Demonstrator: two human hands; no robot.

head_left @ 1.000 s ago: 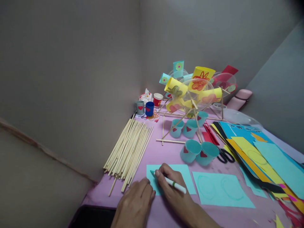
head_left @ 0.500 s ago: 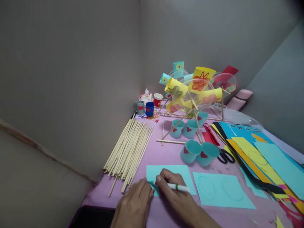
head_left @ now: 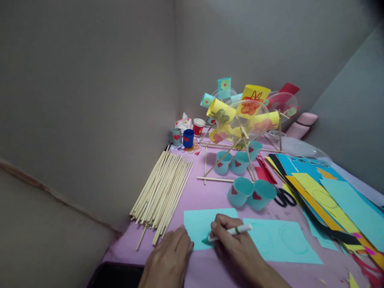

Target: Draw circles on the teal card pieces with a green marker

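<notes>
A white marker (head_left: 244,229) with a green band is pinched in my right hand (head_left: 234,242). Its green tip is down at the lower part of a light-blue paper sheet (head_left: 198,220). My left hand (head_left: 169,256) lies flat with fingers extended, its fingertips at that sheet's left edge. To the right, a second light-blue sheet (head_left: 282,240) carries two faint drawn ovals, its left part partly behind my right hand. Beyond the sheets stand several turquoise paper cups (head_left: 261,194) with red hearts.
Left lies a pile of wooden sticks (head_left: 163,192). Wheel-like models (head_left: 246,116) of paper tubes, clear discs and sticks stand behind the cups. Black-handled scissors (head_left: 285,197) sit beside stacked coloured paper (head_left: 345,208). A dark object (head_left: 117,276) is at the front left edge.
My right hand and the marker have moved right and slightly down across the sheet, and the marker tilts more upward at its back end. My left hand stays almost in place.
</notes>
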